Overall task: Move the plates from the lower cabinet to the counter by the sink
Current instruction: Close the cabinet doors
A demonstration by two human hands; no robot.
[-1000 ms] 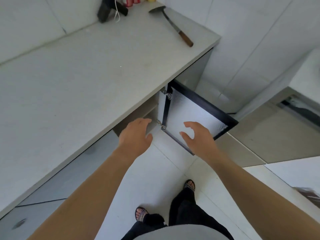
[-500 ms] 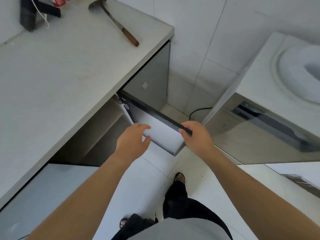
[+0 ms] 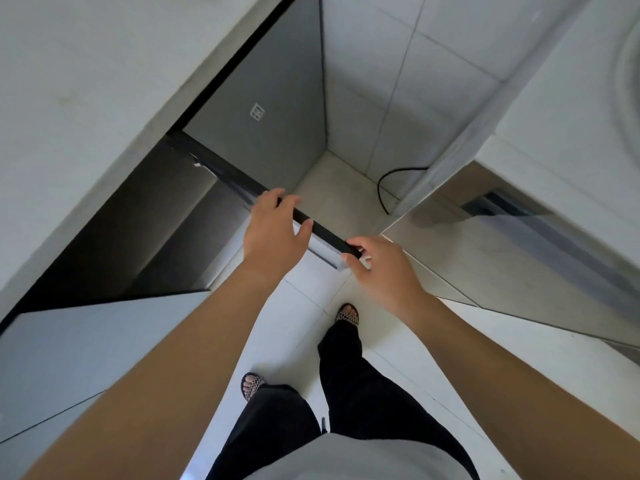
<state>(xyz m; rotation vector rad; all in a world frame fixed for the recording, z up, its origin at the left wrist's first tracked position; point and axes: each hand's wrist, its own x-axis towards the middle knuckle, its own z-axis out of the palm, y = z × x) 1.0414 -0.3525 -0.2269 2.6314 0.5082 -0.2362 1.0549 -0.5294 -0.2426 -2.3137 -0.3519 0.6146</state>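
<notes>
Both hands are now holding the cabinet door (image 3: 327, 235); a second ago they were reaching for it with fingers spread, short of contact. The left hand (image 3: 273, 237) is curling its fingers over the black top edge. The right hand (image 3: 381, 271) is pinching the outer corner, just beyond the left thumb. The door is swinging wider, exposing the lower cabinet (image 3: 156, 230) left of the fingers. No plates are showing in that dark interior, so retrieval is still pending.
</notes>
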